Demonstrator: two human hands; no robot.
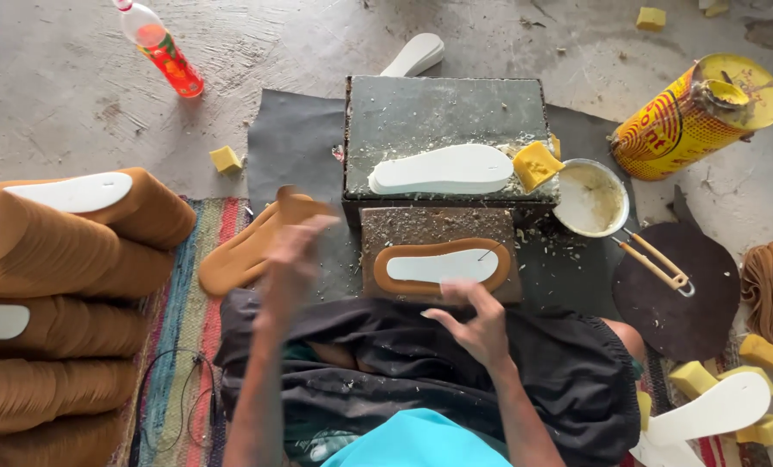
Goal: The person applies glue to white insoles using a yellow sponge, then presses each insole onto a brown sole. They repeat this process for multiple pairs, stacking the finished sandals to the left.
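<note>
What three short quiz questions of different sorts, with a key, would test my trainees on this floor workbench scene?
1. True or false: a white sole lies on the grey slab.
2. Which hand rests nearest the tan-rimmed sole? A) left hand B) right hand
3. What sits directly right of the white sole on the slab?

Key: 1 true. 2 B; the left hand is blurred, raised beside a tan sole piece. 3 a yellow sponge.

yellow-red tin can [693, 117] lying top right | red-labelled clear bottle [160, 45] top left
</note>
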